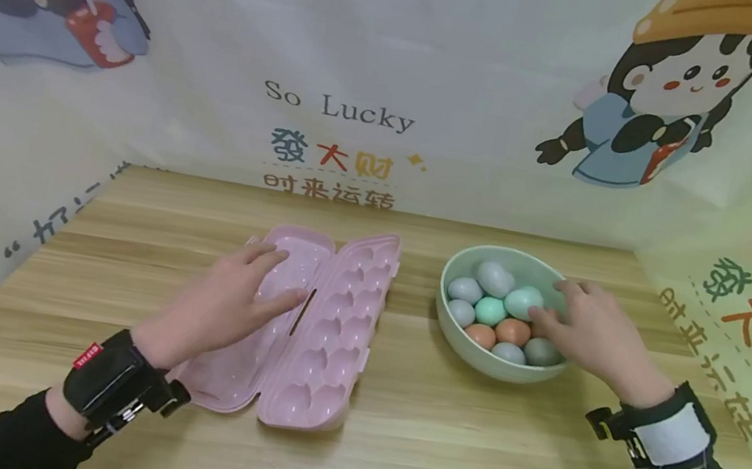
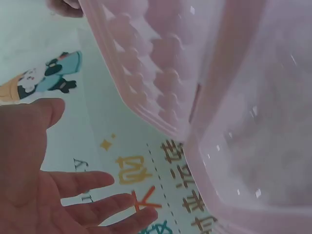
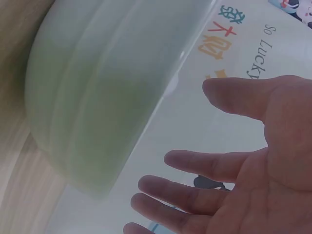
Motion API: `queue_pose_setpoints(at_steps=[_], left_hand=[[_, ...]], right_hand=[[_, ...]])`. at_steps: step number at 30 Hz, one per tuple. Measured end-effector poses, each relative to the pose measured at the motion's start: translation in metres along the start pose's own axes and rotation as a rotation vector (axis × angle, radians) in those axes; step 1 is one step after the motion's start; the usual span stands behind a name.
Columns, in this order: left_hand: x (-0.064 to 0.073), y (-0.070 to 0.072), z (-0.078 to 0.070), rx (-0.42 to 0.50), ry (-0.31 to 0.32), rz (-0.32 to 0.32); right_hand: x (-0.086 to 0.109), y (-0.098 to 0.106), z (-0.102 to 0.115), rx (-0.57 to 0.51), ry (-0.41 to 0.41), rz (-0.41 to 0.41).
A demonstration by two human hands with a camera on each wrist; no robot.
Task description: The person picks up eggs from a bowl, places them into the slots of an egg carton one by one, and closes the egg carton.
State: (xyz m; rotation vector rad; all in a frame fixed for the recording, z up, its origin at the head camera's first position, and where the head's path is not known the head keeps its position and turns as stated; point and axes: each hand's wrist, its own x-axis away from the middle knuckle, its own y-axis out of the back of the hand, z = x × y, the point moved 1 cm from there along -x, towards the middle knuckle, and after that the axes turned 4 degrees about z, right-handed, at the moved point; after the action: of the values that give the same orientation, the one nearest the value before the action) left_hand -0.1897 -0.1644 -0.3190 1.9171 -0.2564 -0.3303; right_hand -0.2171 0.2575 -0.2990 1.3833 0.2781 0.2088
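Observation:
A pink plastic egg carton (image 1: 320, 357) lies opened out on the table, its row of egg hollows on the right and its smooth lid (image 1: 235, 376) on the left. Over the lid hovers my left hand (image 1: 225, 301), fingers spread and holding nothing. To the right stands a pale green bowl (image 1: 488, 364) with several eggs in it: grey-blue, mint green and brown. My right hand (image 1: 590, 330) is above the bowl's right rim, thumb near a mint egg (image 1: 524, 301). Its palm is bare in the right wrist view, with fingers (image 3: 195, 163) loosely extended beside the bowl wall.
The wooden table (image 1: 401, 452) has bare wood between carton and bowl and along its front. A printed white cloth (image 1: 483, 120) hangs behind the table and at both sides. Each wrist wears a black strap with a camera.

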Motion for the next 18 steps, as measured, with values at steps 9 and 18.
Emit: queue_pose_setpoints(at_steps=[9,18], left_hand=[[0.016,-0.029,-0.033,0.154,-0.024,0.1],[0.032,-0.051,-0.051,0.13,-0.013,0.185]], right_hand=[[0.004,-0.003,-0.001,0.008,0.018,-0.001],[0.004,-0.003,-0.003,0.015,0.027,-0.019]])
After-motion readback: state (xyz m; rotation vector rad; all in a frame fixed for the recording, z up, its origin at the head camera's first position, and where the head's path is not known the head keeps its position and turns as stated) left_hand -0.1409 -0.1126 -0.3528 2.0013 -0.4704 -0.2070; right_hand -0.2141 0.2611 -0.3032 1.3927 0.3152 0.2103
